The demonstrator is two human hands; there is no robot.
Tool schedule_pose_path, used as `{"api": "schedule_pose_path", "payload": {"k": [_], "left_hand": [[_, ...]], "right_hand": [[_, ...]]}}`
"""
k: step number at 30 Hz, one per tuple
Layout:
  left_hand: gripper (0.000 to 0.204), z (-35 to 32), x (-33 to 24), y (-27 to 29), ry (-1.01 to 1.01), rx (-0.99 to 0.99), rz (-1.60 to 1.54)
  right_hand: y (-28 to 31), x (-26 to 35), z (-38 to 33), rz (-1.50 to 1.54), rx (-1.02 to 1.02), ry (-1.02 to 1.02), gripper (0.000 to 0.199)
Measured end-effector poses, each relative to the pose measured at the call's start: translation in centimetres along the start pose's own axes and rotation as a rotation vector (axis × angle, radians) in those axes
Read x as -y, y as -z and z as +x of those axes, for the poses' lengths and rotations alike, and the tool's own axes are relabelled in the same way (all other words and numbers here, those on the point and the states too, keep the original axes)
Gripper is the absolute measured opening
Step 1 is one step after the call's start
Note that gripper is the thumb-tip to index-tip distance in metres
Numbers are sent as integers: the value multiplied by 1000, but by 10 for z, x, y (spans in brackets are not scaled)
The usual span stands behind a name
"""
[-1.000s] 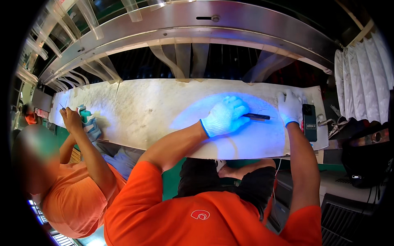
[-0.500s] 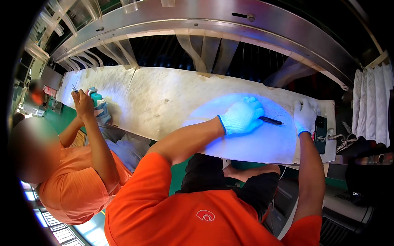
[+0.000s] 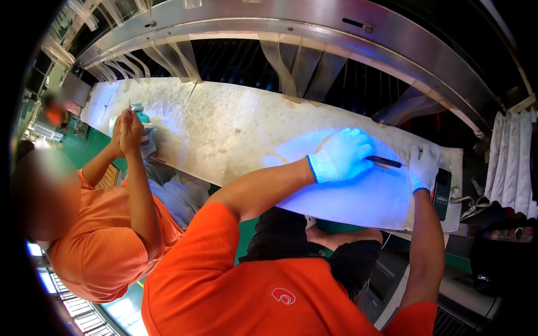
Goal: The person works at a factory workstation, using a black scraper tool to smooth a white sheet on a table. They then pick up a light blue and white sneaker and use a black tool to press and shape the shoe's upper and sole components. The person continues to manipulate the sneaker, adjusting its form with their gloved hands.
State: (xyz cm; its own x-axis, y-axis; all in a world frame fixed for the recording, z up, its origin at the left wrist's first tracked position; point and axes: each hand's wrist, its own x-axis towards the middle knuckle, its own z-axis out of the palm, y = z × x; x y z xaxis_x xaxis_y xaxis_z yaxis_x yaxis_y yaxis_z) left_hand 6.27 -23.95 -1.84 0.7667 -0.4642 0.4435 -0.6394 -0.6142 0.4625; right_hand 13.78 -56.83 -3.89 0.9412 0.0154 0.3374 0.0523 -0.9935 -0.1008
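Over the blue-lit bench (image 3: 347,199), our left hand (image 3: 344,155) has its fingers wrapped round the dark tool (image 3: 385,161), tip (image 3: 404,165) out near our right hand (image 3: 423,167), whose grip we honestly can't make out. We'd guess the tool's light, stiff and a bit slick, so hold it by the middle and spare that thin, probably fragile end

Pale, stained bench (image 3: 224,123) is running left to right. Metal beam (image 3: 246,24) is spanning behind it; clear strips (image 3: 276,67) are hanging below, over a dark opening (image 3: 232,59). Strong blue light (image 3: 353,199) is pooling on the bench's right half, fainter blue (image 3: 102,101) is showing at its left end. White curtain (image 3: 510,168) is hanging far right. Green floor (image 3: 89,147) is showing past the bench. Barred window (image 3: 84,318) is glowing lower left.
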Motion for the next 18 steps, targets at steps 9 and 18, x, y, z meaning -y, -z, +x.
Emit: {"api": "schedule_pose_path", "payload": {"k": [9, 18], "left_hand": [[27, -2, 3, -3, -4, 6, 15], [26, 5, 6, 6, -15, 56, -32]], "right_hand": [[1, 2, 0, 42, 13, -34, 36], [-10, -7, -2, -21, 2, -4, 35]]}}
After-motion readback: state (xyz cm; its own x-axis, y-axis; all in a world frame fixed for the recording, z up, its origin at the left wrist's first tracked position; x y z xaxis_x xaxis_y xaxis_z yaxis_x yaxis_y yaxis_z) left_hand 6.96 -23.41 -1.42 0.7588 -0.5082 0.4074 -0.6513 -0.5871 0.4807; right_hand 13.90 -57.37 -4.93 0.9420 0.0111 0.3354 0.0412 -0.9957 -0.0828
